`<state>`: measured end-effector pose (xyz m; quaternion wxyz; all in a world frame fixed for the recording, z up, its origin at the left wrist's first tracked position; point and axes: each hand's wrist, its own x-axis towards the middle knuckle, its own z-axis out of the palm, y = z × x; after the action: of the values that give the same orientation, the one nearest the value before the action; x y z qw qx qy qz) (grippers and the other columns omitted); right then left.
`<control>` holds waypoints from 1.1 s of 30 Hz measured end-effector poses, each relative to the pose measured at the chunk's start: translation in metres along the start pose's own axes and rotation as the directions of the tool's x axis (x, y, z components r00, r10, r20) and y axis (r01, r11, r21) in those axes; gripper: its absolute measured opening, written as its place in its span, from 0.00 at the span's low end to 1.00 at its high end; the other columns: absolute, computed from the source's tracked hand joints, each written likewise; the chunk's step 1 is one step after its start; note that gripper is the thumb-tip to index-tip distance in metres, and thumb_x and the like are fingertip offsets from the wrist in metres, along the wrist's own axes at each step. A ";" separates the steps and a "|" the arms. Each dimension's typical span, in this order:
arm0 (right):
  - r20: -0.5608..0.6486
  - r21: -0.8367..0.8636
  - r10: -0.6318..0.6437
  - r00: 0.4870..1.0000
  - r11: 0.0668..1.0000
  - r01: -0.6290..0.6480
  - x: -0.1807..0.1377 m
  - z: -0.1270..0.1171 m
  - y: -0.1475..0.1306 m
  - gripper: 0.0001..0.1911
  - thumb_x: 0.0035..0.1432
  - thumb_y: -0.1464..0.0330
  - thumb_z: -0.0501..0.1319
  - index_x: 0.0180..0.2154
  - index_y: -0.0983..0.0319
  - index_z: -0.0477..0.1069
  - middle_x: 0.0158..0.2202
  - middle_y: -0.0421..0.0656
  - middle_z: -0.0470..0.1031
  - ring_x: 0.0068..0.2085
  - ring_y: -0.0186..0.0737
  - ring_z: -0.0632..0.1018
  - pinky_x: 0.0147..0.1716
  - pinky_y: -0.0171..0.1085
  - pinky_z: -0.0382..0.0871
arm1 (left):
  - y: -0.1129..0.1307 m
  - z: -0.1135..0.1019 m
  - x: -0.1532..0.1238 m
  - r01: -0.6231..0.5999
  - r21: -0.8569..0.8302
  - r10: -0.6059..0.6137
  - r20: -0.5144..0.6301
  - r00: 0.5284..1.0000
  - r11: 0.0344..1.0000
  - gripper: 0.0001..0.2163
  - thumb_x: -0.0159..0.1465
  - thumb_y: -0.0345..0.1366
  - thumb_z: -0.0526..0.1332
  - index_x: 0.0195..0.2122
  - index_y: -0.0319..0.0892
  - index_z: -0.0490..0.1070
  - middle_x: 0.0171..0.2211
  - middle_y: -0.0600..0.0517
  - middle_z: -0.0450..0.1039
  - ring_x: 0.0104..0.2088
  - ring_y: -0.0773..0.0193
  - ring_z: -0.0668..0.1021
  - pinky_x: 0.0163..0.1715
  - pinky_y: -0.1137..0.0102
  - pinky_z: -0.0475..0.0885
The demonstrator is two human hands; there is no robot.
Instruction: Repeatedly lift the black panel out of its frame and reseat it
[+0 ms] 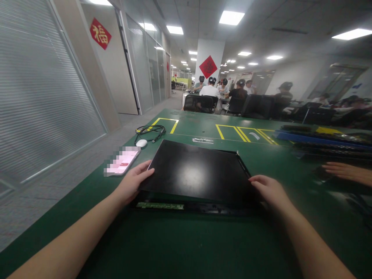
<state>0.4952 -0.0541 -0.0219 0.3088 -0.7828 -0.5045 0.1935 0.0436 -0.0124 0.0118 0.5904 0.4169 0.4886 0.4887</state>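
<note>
Here, black panel (188, 170) (glossy) between hands (132, 184) (270, 190)

The panel (192, 170) is black, the circuit strip (159, 205) green, the table (174, 248) yellow-lined green.

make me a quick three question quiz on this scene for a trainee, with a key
1. True or false: the bare left hand holds the flat, glossy black rectangular panel by its left side.
2. Which is nearest the left hand: A) coiled black cable, B) rectangular pink-screened phone, C) red paper diamond on the pillar?
3. Fill in: the slim green circuit board shows along the panel's ___ (near/far) edge.

Key: 1 true; 2 B; 3 near.
</note>
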 end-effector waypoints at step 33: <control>0.002 0.351 0.135 0.991 0.927 -0.127 0.004 0.004 0.003 0.14 0.44 0.62 0.64 0.32 0.62 0.80 0.23 0.44 0.74 0.22 0.37 0.71 0.23 0.37 0.64 | -0.021 -0.034 0.028 -0.245 0.783 0.245 0.122 0.962 0.572 0.28 0.51 0.51 0.66 0.48 0.37 0.79 0.65 0.36 0.65 0.64 0.38 0.67 0.66 0.54 0.57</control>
<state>0.4967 -0.0506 -0.0268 0.4352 -0.7492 -0.4049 0.2920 0.0149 0.0124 -0.0188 0.2716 0.6977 0.5916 0.2992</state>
